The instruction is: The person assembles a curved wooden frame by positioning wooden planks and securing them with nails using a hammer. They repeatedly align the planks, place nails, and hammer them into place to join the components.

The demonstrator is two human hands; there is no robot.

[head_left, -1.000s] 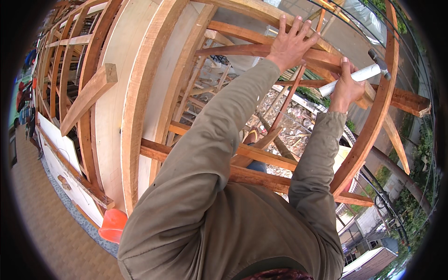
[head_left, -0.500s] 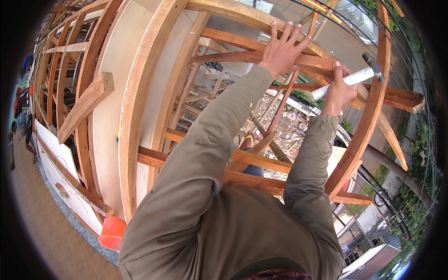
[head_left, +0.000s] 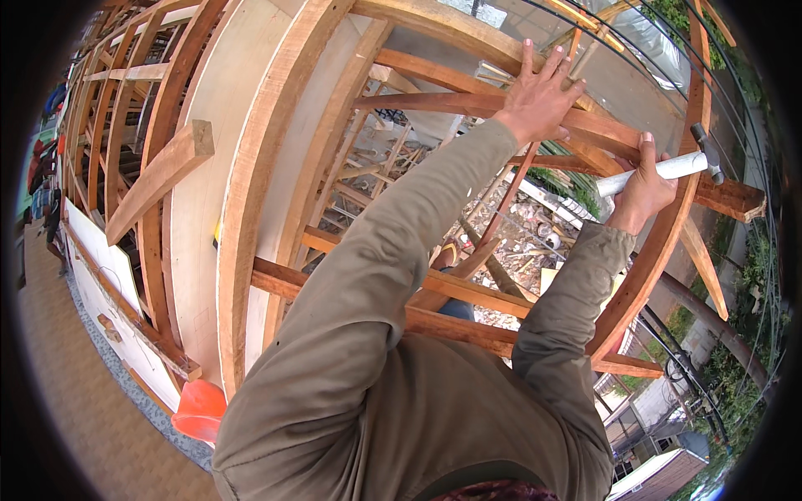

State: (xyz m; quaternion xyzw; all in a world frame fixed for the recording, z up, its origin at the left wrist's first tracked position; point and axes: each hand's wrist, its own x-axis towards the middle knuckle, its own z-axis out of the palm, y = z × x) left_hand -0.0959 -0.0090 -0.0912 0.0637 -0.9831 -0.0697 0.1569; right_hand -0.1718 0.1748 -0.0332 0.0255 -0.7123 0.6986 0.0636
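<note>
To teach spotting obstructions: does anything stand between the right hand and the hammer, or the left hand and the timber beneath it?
Nothing visible does: the right hand grips the hammer by its white handle, and the left hand appears to lie directly on the timber.

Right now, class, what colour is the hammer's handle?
The hammer's handle is white; it shows best in the head view.
</note>
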